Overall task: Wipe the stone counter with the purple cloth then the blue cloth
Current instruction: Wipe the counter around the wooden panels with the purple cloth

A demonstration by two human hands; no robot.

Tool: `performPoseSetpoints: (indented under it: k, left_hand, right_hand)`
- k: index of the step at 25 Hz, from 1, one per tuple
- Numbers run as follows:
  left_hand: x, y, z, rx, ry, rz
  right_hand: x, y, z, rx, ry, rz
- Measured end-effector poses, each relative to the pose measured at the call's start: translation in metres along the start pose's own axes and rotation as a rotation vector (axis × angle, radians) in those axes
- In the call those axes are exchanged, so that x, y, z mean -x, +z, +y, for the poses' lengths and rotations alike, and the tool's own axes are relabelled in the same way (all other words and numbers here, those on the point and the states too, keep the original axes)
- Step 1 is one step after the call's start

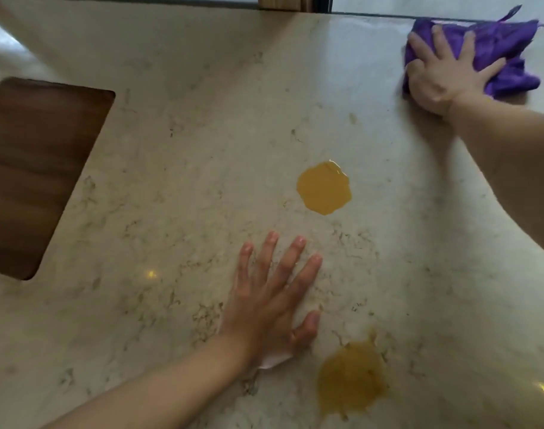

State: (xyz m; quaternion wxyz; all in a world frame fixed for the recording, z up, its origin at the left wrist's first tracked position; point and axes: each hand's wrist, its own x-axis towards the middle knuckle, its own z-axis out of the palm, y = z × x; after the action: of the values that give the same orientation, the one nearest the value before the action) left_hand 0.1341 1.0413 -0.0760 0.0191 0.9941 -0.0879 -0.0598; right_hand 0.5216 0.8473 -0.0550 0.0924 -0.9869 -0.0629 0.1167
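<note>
A crumpled purple cloth [496, 44] lies at the far right corner of the pale stone counter [202, 119]. My right hand [441, 75] presses down on it, fingers spread over the fabric. My left hand [277, 292] rests flat on the counter near the front, fingers apart, with nothing in its grip; a small white scrap [274, 360] peeks out from under its wrist. Two yellow-brown puddles sit on the stone: one [323, 187] in the middle, beyond my left hand, and one [351, 376] near the front, right of that hand. No blue cloth is in view.
A dark wooden board [38, 174] lies on the counter at the left. Behind the counter's far edge stands a wooden post [280, 1]. Bare stone stretches between the board and the puddles.
</note>
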Motion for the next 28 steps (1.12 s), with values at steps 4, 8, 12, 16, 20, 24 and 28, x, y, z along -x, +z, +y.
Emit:
performPoseSetpoints:
  k: [4, 8, 12, 16, 20, 24, 28]
  left_hand:
    - [0.003, -0.002, 0.0, 0.012, -0.004, -0.047]
    - [0.003, -0.006, -0.002, 0.028, -0.03, -0.057]
    - [0.004, -0.008, 0.0, 0.03, -0.05, -0.047]
    - [0.003, -0.007, 0.0, 0.076, -0.031, -0.035]
    - [0.004, -0.004, -0.001, 0.107, -0.017, -0.017]
    - [0.006, -0.002, -0.001, 0.123, -0.003, -0.017]
    - [0.005, -0.001, -0.002, 0.128, -0.003, -0.031]
  right_hand:
    - [0.067, 0.021, -0.013, 0.031, -0.191, -0.031]
    - [0.175, 0.048, -0.025, 0.046, -0.221, -0.049]
    - [0.308, 0.083, -0.023, 0.055, -0.086, 0.039]
    - [0.449, 0.117, -0.029, -0.004, 0.096, 0.014]
    - [0.593, 0.157, -0.075, -0.007, 0.181, 0.116]
    - [0.637, 0.188, -0.144, 0.035, 0.185, 0.088]
    - [0.586, 0.183, -0.153, 0.041, 0.191, 0.125]
